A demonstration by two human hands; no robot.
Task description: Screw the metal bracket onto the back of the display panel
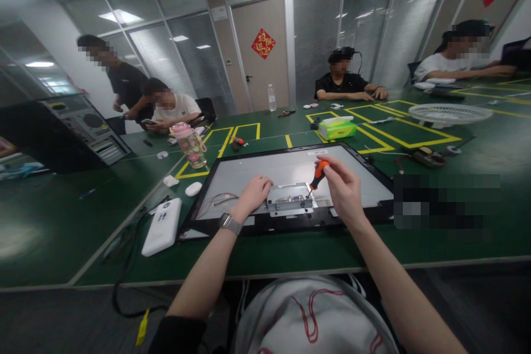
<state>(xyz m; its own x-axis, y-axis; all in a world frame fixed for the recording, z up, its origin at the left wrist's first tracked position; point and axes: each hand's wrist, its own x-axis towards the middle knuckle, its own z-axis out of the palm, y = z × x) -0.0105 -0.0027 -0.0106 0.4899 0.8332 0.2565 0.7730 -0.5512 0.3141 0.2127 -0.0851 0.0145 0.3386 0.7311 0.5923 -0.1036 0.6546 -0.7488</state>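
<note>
A flat display panel (249, 168) with a black frame lies on the table in front of me, its grey back facing up. Near its lower edge sits a metal bracket with a circuit board (288, 199). My right hand (345, 188) grips an orange and black screwdriver (318, 175), tilted, its tip at the right end of the bracket. At the bracket's left end rests my left hand (255, 193), fingers bent against the metal; whether it pinches anything is hidden. Thin wires (218, 199) lie on the panel to the left.
Left of the panel are a white power bank (162, 227), a white case (193, 189) and a pink-lidded bottle (188, 146). Beyond it stands a green tissue pack (338, 129). A computer case (78, 127) is at far left. Several people sit or stand around the table.
</note>
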